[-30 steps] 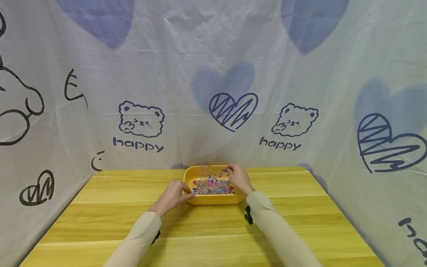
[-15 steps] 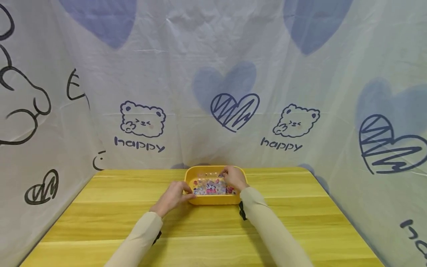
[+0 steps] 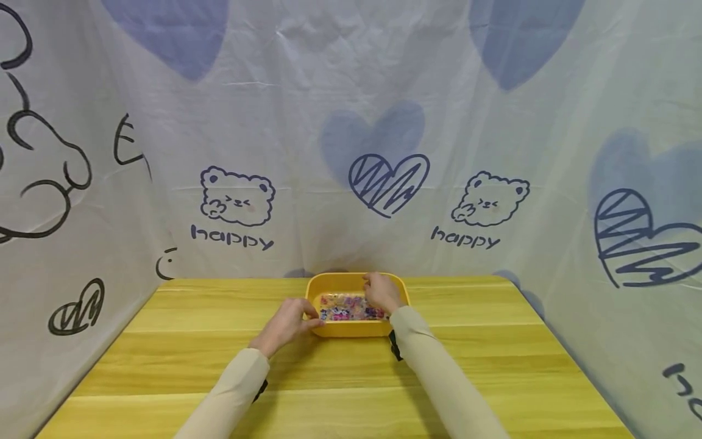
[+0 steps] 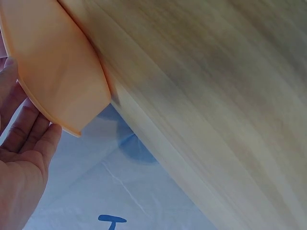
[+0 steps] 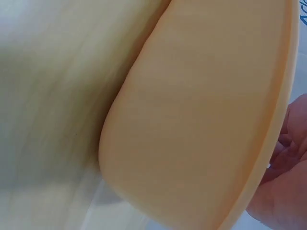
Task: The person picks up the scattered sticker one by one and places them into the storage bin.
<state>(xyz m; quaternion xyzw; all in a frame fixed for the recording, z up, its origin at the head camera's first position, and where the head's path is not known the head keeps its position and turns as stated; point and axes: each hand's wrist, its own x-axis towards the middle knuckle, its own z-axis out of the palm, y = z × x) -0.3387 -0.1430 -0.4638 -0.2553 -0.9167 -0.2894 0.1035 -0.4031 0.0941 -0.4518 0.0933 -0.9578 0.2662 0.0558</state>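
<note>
A yellow plastic tub [image 3: 358, 329] stands at the far side of the table. Inside it lie clear plastic pieces with colourful patterns [image 3: 348, 308], in pink, purple and blue. My left hand [image 3: 287, 323] grips the tub's left front corner, thumb at the front wall; in the left wrist view its fingers [image 4: 29, 129] lie along the rim. My right hand [image 3: 382, 292] is over the right part of the tub with bent fingers, close above the patterned pieces. The tub wall [image 5: 192, 115] covers most of it in the right wrist view, so I cannot tell whether it holds a piece.
The wood-grain table [image 3: 329, 390] reaches its back edge just behind the tub. A pale cloth [image 3: 296, 122] printed with hearts and bears hangs behind and on both sides.
My right hand has lowered a clear patterned sheet from above the back rim into the tub, where the pieces now lie flat. My left hand keeps its grip on the tub's corner.
</note>
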